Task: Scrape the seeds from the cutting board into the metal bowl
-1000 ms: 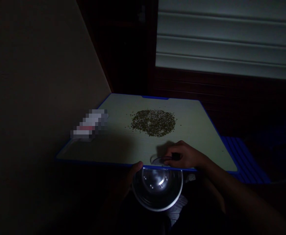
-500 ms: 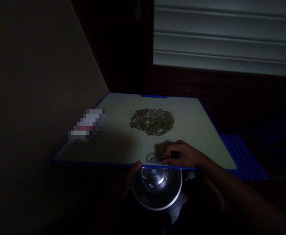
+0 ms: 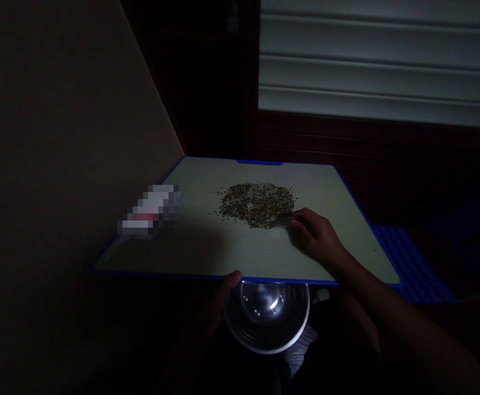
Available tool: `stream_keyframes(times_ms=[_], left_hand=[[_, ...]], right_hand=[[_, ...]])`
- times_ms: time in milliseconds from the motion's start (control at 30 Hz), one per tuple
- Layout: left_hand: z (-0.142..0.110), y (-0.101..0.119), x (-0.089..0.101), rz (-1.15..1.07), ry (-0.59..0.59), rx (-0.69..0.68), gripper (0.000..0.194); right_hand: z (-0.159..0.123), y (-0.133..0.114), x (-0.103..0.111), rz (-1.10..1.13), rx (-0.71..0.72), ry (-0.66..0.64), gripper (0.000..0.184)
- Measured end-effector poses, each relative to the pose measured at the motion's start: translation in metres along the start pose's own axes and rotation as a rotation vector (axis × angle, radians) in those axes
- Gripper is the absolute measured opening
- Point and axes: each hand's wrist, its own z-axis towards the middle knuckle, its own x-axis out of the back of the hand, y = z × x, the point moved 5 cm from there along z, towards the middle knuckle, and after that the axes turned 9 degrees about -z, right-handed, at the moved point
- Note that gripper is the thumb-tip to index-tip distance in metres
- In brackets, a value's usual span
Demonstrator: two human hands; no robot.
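Note:
A loose patch of small brownish-green seeds or grains [image 3: 256,203] lies spread on a pale, blue-edged table board [image 3: 190,247]. My right hand [image 3: 316,236] pinches a thin, flat, greyish see-through piece [image 3: 283,221], whose exact kind is hard to make out. Its edge meets the near right side of the patch. Just under the board's near edge, a shiny metal bowl [image 3: 266,321] opens upward, with no seeds visible inside. My left hand [image 3: 221,299] grips the bowl's left side, thumb up against the board's edge; its other fingers are lost in the dark.
A blurred-out white and red item [image 3: 149,211] sits at the board's left edge, beside a wall [image 3: 79,109]. To the right is a blue slatted seat [image 3: 408,263]. Pale shutters [image 3: 379,60] stand behind. The room is very dim.
My right hand has moved forward with the flat piece, from the board's near edge to the seed patch. My left hand and the bowl have stayed nearly in place.

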Motion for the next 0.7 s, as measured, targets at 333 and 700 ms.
stream_keyframes(times_ms=[333, 700], left_hand=[[-0.009, 0.01, -0.009, 0.113, 0.016, 0.03, 0.046], [-0.011, 0.014, -0.021, -0.016, 0.082, -0.064, 0.053]], right_hand=[[0.003, -0.006, -0.001, -0.054, 0.019, 0.032, 0.027], [0.005, -0.018, -0.01, -0.067, 0.11, -0.055, 0.018]])
